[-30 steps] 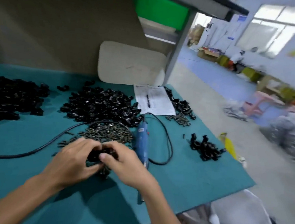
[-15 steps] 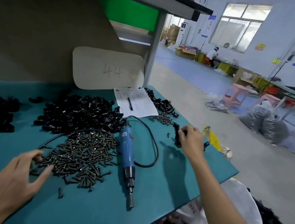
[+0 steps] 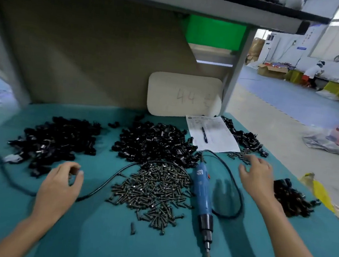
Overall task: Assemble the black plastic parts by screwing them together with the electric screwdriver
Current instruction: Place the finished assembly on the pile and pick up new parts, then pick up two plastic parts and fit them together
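Between the hands, mid-surface (image 3: 93, 234): electric screwdriver (image 3: 201, 190) lay unheld.
Its long axis ran far to near, bit toward the near edge. The right hand (image 3: 257, 177), fingers spread and empty, was nearer; the left hand (image 3: 59, 184), loosely curled and holding nothing visible, sat beyond the screws (image 3: 153, 188), by the black plastic parts (image 3: 54, 141).

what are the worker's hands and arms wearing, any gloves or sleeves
Nothing is worn. The left hand and right hand have no gloves, and no rings show on them. The left forearm and right forearm are bare to the frame's edge: no sleeve, watch or wristband is in view.
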